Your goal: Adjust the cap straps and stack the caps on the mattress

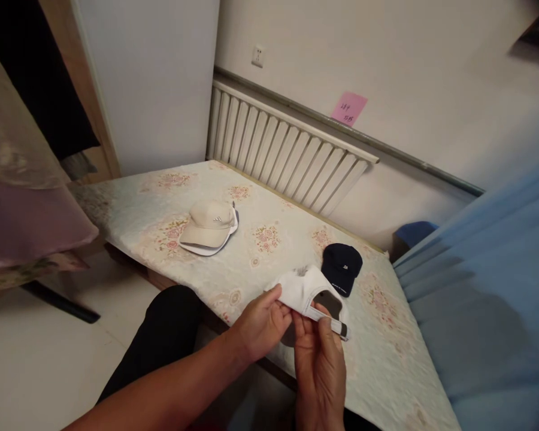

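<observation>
A white baseball cap [296,287] is held up over the near edge of the bed, its rear opening and back strap turned toward me. My left hand [263,323] pinches the cap's left edge between thumb and fingers. With thumb and fingers, my right hand [318,365] grips the strap [326,320] below the opening. Just behind the held cap, a navy baseball cap [341,266] lies on the bed with its brim toward me. Farther left, a beige cap [209,221] rests on top of a white one, partly hiding it.
The bed has a pale floral cover [269,239]. A white radiator [278,143] runs along the wall behind it. Blue curtain [485,287] hangs at the right, and clothes [31,197] hang at the left. My knee [170,317] is close to the bed's front edge.
</observation>
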Motion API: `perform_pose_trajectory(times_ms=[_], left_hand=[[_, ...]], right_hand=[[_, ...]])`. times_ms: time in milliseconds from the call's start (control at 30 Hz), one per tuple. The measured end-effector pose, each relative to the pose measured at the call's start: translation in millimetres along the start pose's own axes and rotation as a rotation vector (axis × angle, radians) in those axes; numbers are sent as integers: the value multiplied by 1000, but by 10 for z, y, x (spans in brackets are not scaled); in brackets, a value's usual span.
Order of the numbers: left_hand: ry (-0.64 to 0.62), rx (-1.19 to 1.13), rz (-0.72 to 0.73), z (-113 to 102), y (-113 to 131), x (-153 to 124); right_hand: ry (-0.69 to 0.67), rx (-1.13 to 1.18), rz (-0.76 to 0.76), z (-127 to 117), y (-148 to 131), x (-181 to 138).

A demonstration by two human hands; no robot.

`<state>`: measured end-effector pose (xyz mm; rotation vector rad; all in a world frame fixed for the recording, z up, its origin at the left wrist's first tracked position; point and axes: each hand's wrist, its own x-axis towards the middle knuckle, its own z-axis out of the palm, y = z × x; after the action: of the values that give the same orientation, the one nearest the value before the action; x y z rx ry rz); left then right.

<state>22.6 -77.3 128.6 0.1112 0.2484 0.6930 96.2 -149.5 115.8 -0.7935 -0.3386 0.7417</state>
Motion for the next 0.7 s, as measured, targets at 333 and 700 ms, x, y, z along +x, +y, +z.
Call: perform_pose_trajectory(times_ms=[333,700], left_hand=[[-146,150,91,-57,-116,-60],[11,-74,-12,-167,231,247]], right_hand=[[61,-107,65,41,7,-22],[20,-8,75,-1,6,125]])
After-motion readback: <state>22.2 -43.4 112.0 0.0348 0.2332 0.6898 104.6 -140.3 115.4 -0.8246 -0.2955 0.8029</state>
